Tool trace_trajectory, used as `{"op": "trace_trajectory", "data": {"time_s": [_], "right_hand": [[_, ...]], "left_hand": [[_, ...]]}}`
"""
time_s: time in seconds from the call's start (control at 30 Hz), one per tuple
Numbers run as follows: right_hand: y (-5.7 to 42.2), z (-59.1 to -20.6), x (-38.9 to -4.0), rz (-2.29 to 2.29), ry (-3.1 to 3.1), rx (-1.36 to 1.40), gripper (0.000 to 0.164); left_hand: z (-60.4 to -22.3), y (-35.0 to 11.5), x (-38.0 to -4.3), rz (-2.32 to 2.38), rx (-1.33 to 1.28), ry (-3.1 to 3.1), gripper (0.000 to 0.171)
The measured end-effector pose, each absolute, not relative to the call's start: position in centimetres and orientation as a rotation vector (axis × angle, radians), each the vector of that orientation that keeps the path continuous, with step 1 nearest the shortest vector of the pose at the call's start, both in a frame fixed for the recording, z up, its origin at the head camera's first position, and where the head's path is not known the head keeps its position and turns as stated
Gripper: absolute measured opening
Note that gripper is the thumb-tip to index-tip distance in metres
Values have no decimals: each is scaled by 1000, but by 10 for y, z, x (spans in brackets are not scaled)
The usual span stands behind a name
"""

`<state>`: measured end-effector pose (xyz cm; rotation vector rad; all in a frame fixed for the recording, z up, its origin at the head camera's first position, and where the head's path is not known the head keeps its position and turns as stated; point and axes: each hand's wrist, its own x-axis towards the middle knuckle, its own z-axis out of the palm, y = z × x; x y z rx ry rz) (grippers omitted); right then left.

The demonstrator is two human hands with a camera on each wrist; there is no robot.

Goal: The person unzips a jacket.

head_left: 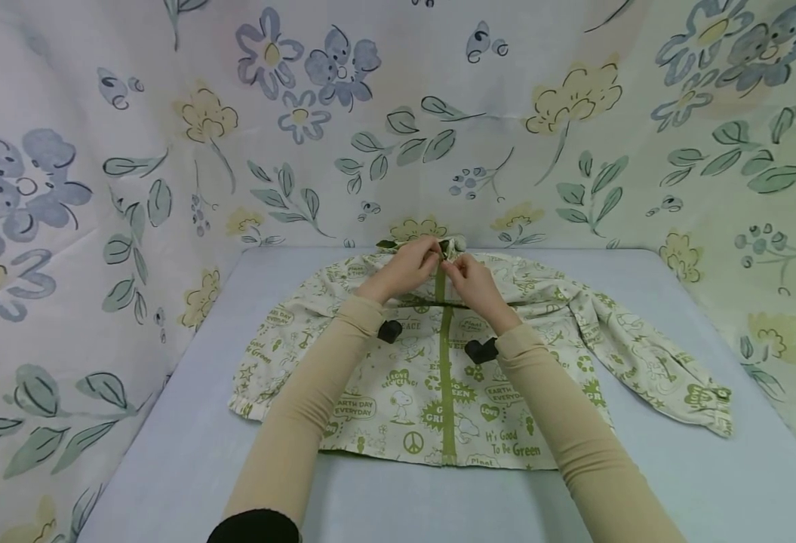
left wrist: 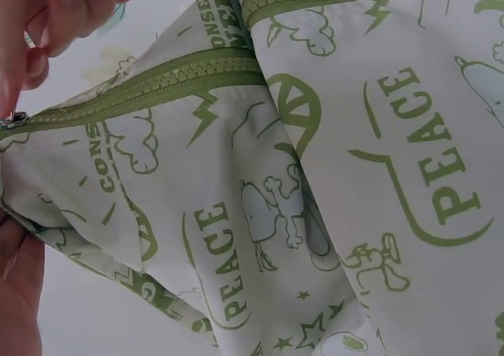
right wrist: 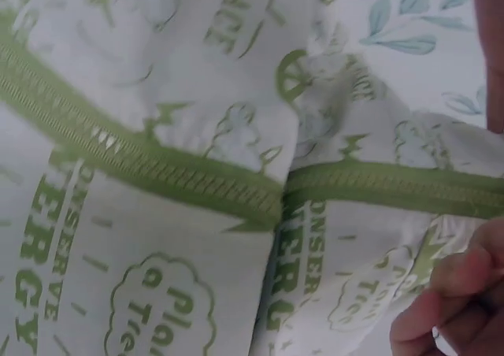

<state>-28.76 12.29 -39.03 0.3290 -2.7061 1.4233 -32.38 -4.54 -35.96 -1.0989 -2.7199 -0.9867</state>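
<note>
A white jacket [head_left: 398,400] with green print lies front up, its green zipper [head_left: 447,377] running down the middle and closed along the visible length. At the collar [head_left: 456,243], my left hand [head_left: 411,264] grips the fabric beside the zipper's top. My right hand [head_left: 474,280] is right next to it, and in the left wrist view its fingertips pinch the zipper pull at the slider [left wrist: 14,120]. Curled right fingers [right wrist: 453,293] show below the zipper in the right wrist view. The upper chest is lifted into a fold crossing the zipper.
A pale table [head_left: 167,467] carries the jacket. One sleeve [head_left: 662,369] stretches out to the right; the other sleeve [head_left: 268,354] lies bent at the left. A floral cloth [head_left: 398,151] hangs behind and at the sides. Dark wrist cameras [head_left: 482,351] sit under the forearms.
</note>
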Motion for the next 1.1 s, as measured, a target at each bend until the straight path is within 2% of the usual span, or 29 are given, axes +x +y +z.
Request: {"op": "trace_trajectory", "data": {"time_s": [0.4,1.1], "right_hand": [[118,-380,-284,1604,-2646,289,43],[114,-383,-284,1604,-2657,284,33]], "left_hand": [[-359,-46,-325,-968,-1075,-2639,12],[-359,-48,-327,-989,-1032,-2568,13]]}}
